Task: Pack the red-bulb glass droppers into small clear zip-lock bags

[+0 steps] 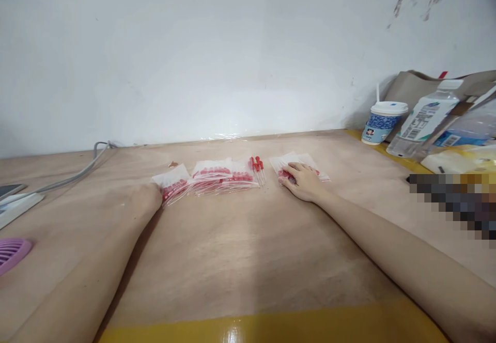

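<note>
My left hand (147, 198) rests on the table at the left edge of a small clear zip bag (174, 184) holding red pieces. Its fingers are hard to make out, so I cannot tell whether it grips the bag. Flat over another pile of clear bags (289, 161) lies my right hand (304, 180), fingers slightly apart, with red pieces showing beneath. Between the hands, overlapping bags (213, 173) of red pieces lie in a row. At the row's right end, several loose slim pieces (257, 164) have red tops and thin pale stems; their exact kind is unclear.
A paper cup with a straw (383, 121), a plastic bottle (426, 118) and a grey-beige bag (411, 87) stand at the right. A grey cable (77, 176) and a pink slotted object (13, 254) lie left. Behind the brown-covered table (217, 260) rises a white wall.
</note>
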Available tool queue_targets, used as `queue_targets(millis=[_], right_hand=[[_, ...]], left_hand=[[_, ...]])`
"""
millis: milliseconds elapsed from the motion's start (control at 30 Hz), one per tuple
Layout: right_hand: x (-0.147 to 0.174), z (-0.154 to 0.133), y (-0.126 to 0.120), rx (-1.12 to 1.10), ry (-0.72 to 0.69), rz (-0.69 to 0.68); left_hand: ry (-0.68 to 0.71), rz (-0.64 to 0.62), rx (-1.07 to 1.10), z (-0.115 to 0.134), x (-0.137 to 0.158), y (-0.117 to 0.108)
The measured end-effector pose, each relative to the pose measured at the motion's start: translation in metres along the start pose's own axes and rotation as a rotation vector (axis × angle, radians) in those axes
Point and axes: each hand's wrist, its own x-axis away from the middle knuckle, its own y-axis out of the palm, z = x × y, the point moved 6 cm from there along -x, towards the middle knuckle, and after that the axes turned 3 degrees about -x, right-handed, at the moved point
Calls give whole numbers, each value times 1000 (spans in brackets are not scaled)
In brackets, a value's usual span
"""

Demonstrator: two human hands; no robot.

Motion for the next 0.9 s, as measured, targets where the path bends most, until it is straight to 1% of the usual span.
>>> queue_targets(millis=[100, 167, 233, 300, 333, 400, 467, 500, 533, 567, 600, 667, 700, 733, 767, 800, 867, 900], right_hand=[[0, 0, 0, 4, 5, -4], [-1, 0, 0, 3, 8, -1], [-1, 0, 0, -1, 4, -2], [-1, 0, 0, -4, 1, -2], [0, 0, 0, -4, 1, -2], [0, 0, 0, -3, 5, -5], [0, -1, 0, 0, 7, -6], [0, -1, 0, 2, 8, -6], [0, -1, 0, 4, 10, -4], [0, -1, -1, 6, 11, -2], [0, -1, -1, 9, 13, 0], [0, -1, -1, 15, 15, -1], [0, -2, -1, 18, 15, -3], [1, -2, -1, 21, 13, -5], [1, -3, -1, 23, 11, -4], [1, -4, -2, 26, 8, 0], [2, -7, -6, 31, 3, 34], [1, -9, -9, 32, 3, 62]], left_hand=[[-79, 90, 31, -3, 3, -8], [-100, 175, 92, -4, 3, -17], [-106, 299, 167, -3, 4, -32], [-75, 457, 241, 2, 6, -53], [-39, 537, 276, 7, 9, -65], [60, 653, 338, 26, 19, -84], [146, 714, 405, 54, 34, -94], [202, 720, 462, 71, 43, -96], [311, 674, 661, 89, 52, -93], [403, 556, 854, 109, 60, -87], [452, 486, 901, 128, 69, -80], [519, 367, 926, 159, 86, -66], [543, 227, 920, 171, 91, -55], [566, 117, 860, 181, 97, -46], [613, 22, 767, 189, 102, -39], [659, -46, 663, 193, 108, -33], [738, -96, 491, 197, 116, -29], [758, -104, 451, 197, 120, -29]])
